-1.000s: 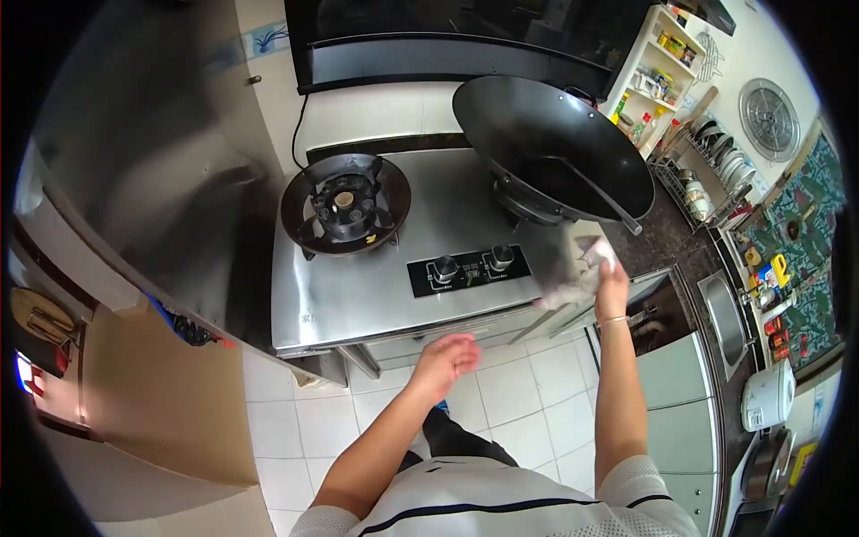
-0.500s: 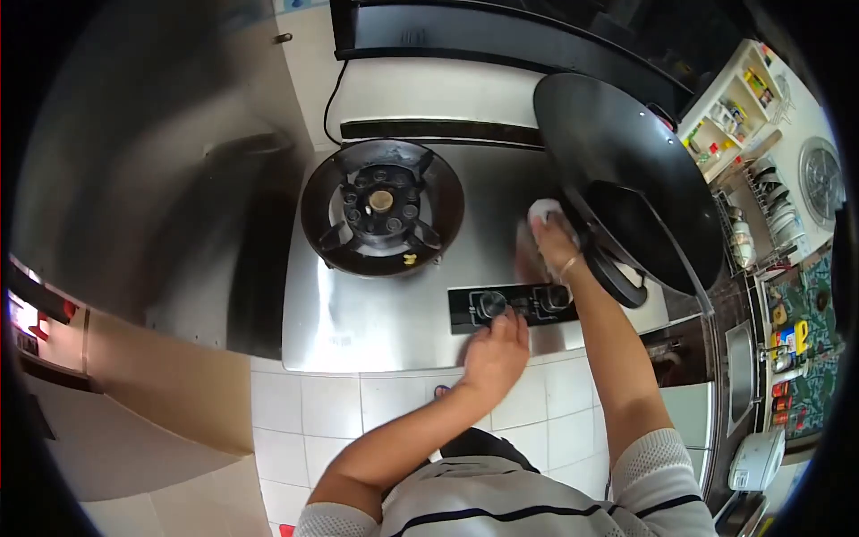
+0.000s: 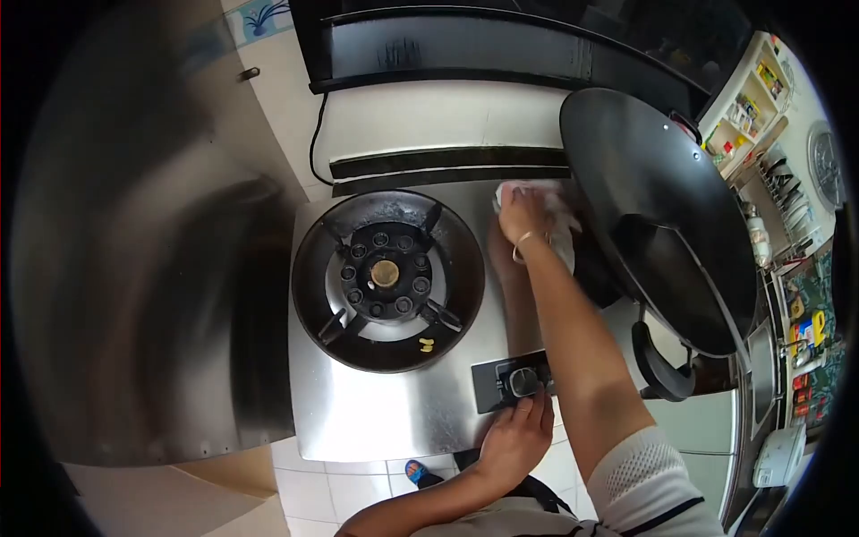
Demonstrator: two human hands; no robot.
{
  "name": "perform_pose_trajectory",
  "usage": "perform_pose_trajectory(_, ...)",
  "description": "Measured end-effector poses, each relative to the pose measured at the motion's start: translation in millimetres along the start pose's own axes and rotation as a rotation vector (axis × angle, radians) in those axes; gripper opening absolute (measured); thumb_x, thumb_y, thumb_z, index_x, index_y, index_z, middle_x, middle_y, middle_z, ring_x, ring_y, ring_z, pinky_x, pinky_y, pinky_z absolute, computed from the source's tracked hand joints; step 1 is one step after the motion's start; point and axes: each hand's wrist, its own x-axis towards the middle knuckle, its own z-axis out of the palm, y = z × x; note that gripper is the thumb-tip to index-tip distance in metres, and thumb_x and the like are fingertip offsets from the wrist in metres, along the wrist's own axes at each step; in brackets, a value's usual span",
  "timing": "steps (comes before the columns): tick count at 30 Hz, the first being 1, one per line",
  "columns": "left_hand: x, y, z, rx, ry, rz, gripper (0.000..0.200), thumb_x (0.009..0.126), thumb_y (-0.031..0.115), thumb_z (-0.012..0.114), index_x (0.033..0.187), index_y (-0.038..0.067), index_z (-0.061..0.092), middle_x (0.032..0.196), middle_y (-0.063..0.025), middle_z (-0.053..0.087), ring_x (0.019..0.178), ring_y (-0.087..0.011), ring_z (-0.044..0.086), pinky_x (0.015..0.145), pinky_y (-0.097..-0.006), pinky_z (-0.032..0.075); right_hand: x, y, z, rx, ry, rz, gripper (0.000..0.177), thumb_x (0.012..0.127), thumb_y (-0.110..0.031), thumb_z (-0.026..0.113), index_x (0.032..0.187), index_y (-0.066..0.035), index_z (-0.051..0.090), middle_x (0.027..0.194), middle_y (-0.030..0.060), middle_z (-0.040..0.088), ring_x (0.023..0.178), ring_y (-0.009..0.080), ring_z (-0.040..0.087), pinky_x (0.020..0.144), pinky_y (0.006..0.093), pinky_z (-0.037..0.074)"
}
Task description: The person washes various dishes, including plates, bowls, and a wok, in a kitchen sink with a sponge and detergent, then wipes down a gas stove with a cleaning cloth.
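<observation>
The right hand [image 3: 522, 217] presses a white cloth [image 3: 557, 240] onto the steel stove [image 3: 385, 416], just right of the burner [image 3: 386, 276] and toward its back edge. Its fingers are closed over the cloth, bunching it under the palm. The cloth lies between the burner and the tilted black wok [image 3: 658, 215], which is further right. The left hand [image 3: 517, 440] rests at the stove's front edge, right of and nearer than the burner. Its fingers are loosely spread and hold nothing; the tips are at the knob [image 3: 523, 380], seemingly touching it, though the view is unclear there.
</observation>
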Motion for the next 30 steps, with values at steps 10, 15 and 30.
perform_pose_trajectory(10,-13,-16,-10,-0.094,-0.035,0.098,0.028,0.074,0.013,0.057,0.100,0.001,0.059,0.113,-0.0142,0.057,0.084,-0.0192,0.052,0.066,-0.0253,0.040,28,-42,18,0.254,-0.396,-0.704,0.038,0.089,-0.032,0.033,0.110,-0.014,0.059,0.126,0.0001,0.054,0.108,0.0257,0.052,0.094,0.0416,0.035)
perform_pose_trajectory(15,-18,-16,-5,-0.086,0.032,0.139,0.027,0.076,0.015,0.057,0.099,0.002,0.058,0.114,-0.0127,0.056,0.089,-0.0199,0.054,0.070,-0.0266,0.041,-31,8,-6,0.572,-0.292,-0.763,0.021,0.083,-0.013,0.055,0.102,-0.008,0.060,0.109,0.0057,0.062,0.105,0.0242,0.054,0.091,0.0358,0.037)
perform_pose_trajectory(30,-17,-18,-13,-0.143,0.047,0.112,0.026,0.075,0.014,0.056,0.098,0.003,0.059,0.109,-0.0110,0.059,0.085,-0.0193,0.054,0.069,-0.0271,0.041,19,30,-9,0.800,0.350,-0.237,0.023,0.083,-0.006,0.050,0.101,-0.003,0.063,0.106,0.0095,0.061,0.091,0.0289,0.057,0.077,0.0336,0.046)
